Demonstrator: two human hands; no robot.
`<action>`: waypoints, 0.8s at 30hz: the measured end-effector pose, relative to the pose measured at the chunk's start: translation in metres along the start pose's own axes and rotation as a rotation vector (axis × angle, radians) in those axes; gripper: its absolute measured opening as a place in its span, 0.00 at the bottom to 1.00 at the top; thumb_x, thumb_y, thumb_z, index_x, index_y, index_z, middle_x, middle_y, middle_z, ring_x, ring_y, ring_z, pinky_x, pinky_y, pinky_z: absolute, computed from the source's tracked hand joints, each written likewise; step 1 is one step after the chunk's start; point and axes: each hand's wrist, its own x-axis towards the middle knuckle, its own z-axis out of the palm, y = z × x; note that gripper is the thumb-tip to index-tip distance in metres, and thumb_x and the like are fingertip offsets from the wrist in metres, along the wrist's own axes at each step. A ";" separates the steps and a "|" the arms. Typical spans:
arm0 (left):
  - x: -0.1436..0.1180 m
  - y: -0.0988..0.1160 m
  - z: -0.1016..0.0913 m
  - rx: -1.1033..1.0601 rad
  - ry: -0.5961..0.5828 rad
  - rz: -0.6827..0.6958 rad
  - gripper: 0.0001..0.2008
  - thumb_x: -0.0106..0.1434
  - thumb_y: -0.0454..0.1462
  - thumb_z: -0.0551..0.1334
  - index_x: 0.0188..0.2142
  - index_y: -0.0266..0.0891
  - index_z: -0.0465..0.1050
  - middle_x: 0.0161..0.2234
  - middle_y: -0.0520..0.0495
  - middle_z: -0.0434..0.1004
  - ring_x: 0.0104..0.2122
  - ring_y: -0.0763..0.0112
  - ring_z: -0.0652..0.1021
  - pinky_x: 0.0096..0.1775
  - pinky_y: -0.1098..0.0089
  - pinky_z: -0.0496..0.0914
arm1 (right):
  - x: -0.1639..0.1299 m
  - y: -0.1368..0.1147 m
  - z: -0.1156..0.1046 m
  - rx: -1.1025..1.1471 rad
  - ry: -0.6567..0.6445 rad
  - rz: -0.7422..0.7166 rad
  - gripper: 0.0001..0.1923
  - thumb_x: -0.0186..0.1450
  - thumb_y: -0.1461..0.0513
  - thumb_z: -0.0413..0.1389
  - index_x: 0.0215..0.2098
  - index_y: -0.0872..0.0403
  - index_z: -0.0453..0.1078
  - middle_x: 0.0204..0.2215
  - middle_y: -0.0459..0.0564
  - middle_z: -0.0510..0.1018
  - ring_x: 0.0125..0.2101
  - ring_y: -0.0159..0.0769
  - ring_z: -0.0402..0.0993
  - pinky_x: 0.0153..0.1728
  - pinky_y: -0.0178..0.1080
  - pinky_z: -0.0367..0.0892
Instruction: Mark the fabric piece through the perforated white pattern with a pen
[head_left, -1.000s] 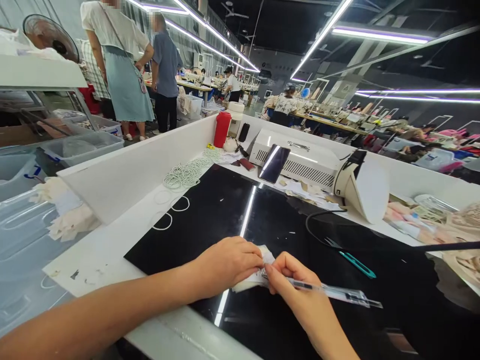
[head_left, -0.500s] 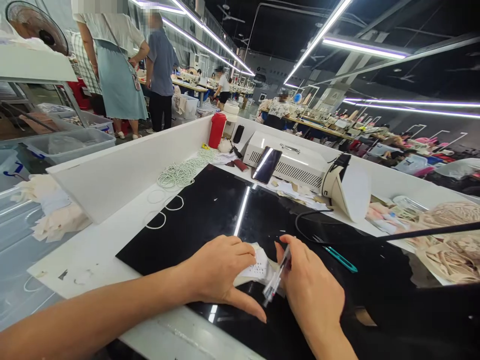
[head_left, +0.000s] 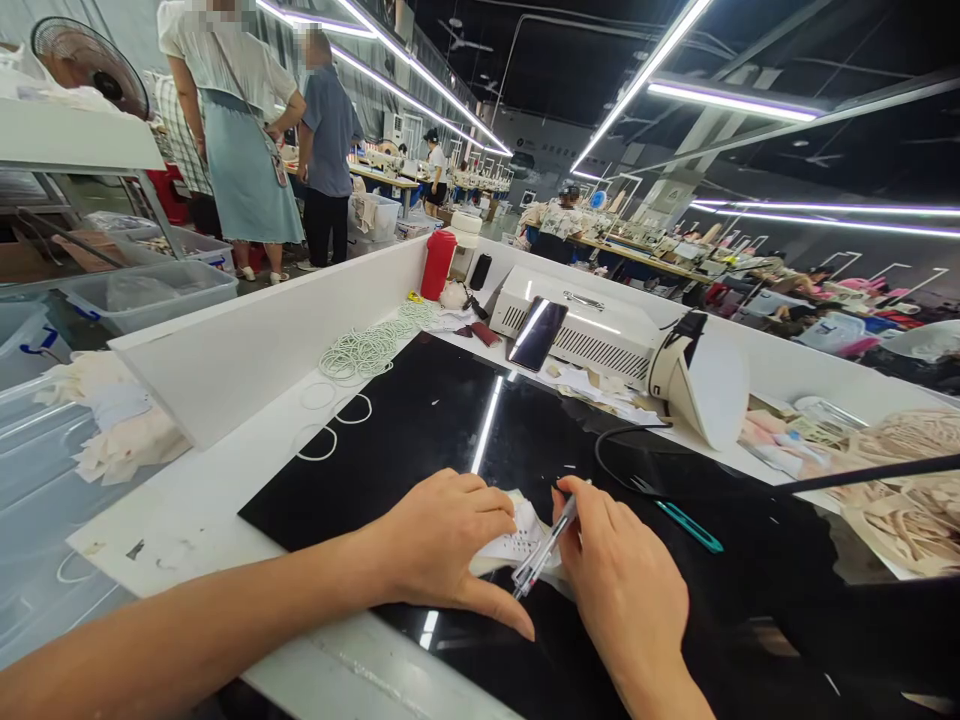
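In the head view my left hand (head_left: 446,540) lies low over the black board (head_left: 375,500). Its fingers rest together on the edge of a white piece with rows of small dark marks (head_left: 517,530), paper or cloth, I cannot tell which. The thumb stretches well apart from the fingers, toward me. My right hand (head_left: 626,575) is closed around a clear-barrelled pen (head_left: 544,550) at the right of that piece. The pen slants down and left, its tip close to my left thumb. My left hand covers part of the marked piece.
Right of my right hand lies a teal thread snipper (head_left: 686,525). A phone (head_left: 538,333) leans on a white vented machine (head_left: 589,325) at the back. Pale elastic loops (head_left: 360,350) heap at left, near a red bottle (head_left: 438,265). A black rod (head_left: 862,475) crosses from the right.
The pen has swung to a flatter slant, its tip shifting left toward my left thumb. My left hand stays nearly in place. The whole view has shifted slightly.
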 end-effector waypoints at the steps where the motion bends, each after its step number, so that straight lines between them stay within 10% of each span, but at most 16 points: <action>1: 0.000 0.000 0.000 0.001 -0.002 -0.002 0.38 0.62 0.70 0.58 0.46 0.39 0.77 0.44 0.42 0.81 0.42 0.59 0.79 0.44 0.64 0.69 | 0.000 0.000 0.000 0.009 -0.001 -0.010 0.14 0.79 0.59 0.46 0.45 0.55 0.72 0.29 0.48 0.79 0.27 0.39 0.74 0.32 0.41 0.59; 19: -0.001 -0.001 0.001 -0.002 -0.012 -0.010 0.38 0.60 0.71 0.59 0.44 0.39 0.77 0.45 0.43 0.81 0.43 0.59 0.80 0.43 0.63 0.68 | 0.000 -0.001 -0.002 0.092 -0.010 -0.066 0.11 0.78 0.63 0.47 0.45 0.57 0.72 0.28 0.48 0.78 0.27 0.39 0.73 0.33 0.43 0.56; 24: -0.001 0.001 -0.003 -0.024 -0.011 -0.006 0.32 0.66 0.65 0.61 0.47 0.39 0.77 0.50 0.46 0.80 0.45 0.60 0.79 0.44 0.62 0.68 | 0.005 0.006 -0.014 0.546 -0.018 0.354 0.15 0.77 0.54 0.49 0.46 0.52 0.74 0.31 0.48 0.80 0.28 0.37 0.73 0.33 0.40 0.61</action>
